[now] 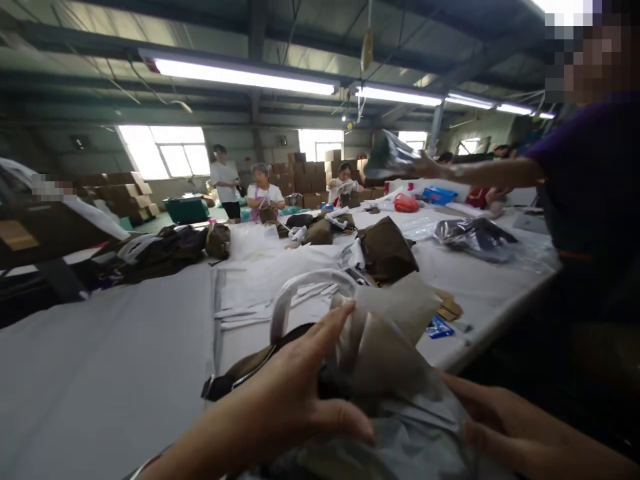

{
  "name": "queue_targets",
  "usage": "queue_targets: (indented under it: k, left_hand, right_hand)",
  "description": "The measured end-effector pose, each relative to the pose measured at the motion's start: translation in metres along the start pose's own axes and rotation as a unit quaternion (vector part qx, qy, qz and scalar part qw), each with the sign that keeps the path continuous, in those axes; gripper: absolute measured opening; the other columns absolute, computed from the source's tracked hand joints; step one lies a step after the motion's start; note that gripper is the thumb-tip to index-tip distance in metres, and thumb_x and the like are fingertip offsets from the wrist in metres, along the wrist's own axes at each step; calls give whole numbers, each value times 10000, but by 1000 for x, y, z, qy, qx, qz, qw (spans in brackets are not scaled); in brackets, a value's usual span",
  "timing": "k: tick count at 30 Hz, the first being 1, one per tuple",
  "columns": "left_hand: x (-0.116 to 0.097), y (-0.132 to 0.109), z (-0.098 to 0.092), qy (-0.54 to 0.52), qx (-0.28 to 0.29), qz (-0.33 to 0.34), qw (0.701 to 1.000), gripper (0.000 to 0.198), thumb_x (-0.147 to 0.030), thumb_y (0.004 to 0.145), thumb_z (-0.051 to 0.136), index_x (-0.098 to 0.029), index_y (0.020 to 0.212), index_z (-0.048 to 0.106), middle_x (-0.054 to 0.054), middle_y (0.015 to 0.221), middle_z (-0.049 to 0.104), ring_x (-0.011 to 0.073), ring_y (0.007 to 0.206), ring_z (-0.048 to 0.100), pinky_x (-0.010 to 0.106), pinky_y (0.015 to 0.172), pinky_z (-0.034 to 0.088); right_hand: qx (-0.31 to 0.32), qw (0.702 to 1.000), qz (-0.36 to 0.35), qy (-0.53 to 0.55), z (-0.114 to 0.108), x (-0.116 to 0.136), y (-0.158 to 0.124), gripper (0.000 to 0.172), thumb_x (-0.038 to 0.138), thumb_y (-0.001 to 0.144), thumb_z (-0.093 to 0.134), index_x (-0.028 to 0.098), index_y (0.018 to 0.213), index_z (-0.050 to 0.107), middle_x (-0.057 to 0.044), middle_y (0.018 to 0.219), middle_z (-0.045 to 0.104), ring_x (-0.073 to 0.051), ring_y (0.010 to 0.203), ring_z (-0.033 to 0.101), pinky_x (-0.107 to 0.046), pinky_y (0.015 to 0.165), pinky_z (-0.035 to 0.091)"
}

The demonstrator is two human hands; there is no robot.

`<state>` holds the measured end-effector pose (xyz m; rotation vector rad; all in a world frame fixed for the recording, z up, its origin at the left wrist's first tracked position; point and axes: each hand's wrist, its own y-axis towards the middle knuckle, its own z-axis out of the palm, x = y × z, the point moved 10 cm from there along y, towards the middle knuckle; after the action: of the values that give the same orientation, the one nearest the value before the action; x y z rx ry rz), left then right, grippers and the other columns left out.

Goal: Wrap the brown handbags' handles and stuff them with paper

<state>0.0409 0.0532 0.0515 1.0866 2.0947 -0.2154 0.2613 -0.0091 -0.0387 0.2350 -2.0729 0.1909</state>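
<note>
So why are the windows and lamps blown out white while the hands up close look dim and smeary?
Head view: the strip lamps and windows glare white, so the table reads dull; the left hand, right hand and the wrapped bag they touch are soft-edged; the wide lens bows the roof beams.

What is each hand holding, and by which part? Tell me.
The left hand grips the brown bag at its top, below the wrapped handle. The right hand lies on the pale wrapping; a closed grip cannot be told.
</note>
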Motion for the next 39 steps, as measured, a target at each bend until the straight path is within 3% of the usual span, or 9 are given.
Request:
queue_targets:
  k: [4,7,14,18,22,26,31,35,39]
  left_hand:
    - [-16,10,35,73,55,12,996,1398,-545,560,902,-227,1606,31,209,1663,40,426,1507,66,616,1150,300]
    - [-21,15,51,76,20,44,996,1330,-513,487,942,-217,1579,245,204,1667,65,452,1511,100,582,1169,307]
    - [-8,2,29,92,-141,17,986,442,-186,769,648,-225,1208,615,75,1178,654,256,1066,659,403,967,560]
    - [4,-11,12,171,-151,-11,974,273,-188,805,575,-197,1068,646,16,758,650,238,821,683,397,850,598]
    - [-4,-18,5,259,-153,37,953,322,-208,783,601,-182,1101,647,110,1076,668,315,1122,639,444,948,572]
    - [-20,-20,19,344,-110,120,925,586,-149,742,634,-186,1322,558,161,1466,461,354,1350,471,452,1049,516]
    - [-19,-26,42,345,3,206,916,679,-61,764,588,-199,1417,465,127,1423,561,289,1384,462,388,1123,463]
    - [-6,-10,48,245,137,101,954,644,-34,699,548,-258,1303,559,60,1379,619,227,1265,596,308,1060,508]
    - [3,6,60,211,186,47,958,542,-47,655,519,-231,1146,654,58,1288,679,223,1157,660,280,1016,524]
  right_hand:
    - [-20,998,-41,46,16,35,11,645,492,946,571,257,1523,405,-101,1467,542,-338,1356,500,-512,1155,374]
    - [-78,994,-74,25,10,56,25,614,496,935,599,235,1478,480,-104,1462,545,-331,1395,451,-525,1205,276]
    - [46,950,-172,258,38,87,52,590,542,1019,408,192,1492,450,-108,1353,633,-257,1297,563,-413,1061,478]
    - [-158,957,-237,55,12,80,51,399,410,1015,475,239,1351,605,-64,1242,702,-210,1210,617,-366,1073,459]
    - [-261,942,-145,-156,12,58,44,466,419,928,588,222,1351,598,-119,1346,628,-294,1253,569,-457,1064,455]
    - [-158,970,-9,-183,31,30,50,636,491,914,565,242,1487,448,-116,1008,729,-289,868,686,-403,756,518]
    - [-95,993,-59,27,41,23,60,528,402,961,510,196,1447,478,13,676,577,-145,606,522,-257,573,381]
    - [-86,945,-49,311,52,-3,73,494,459,992,480,250,1439,448,74,622,390,-85,500,335,-203,459,262]
    - [-115,893,-42,433,66,-11,80,460,459,975,538,289,1401,498,33,758,570,-89,586,494,-186,502,386]
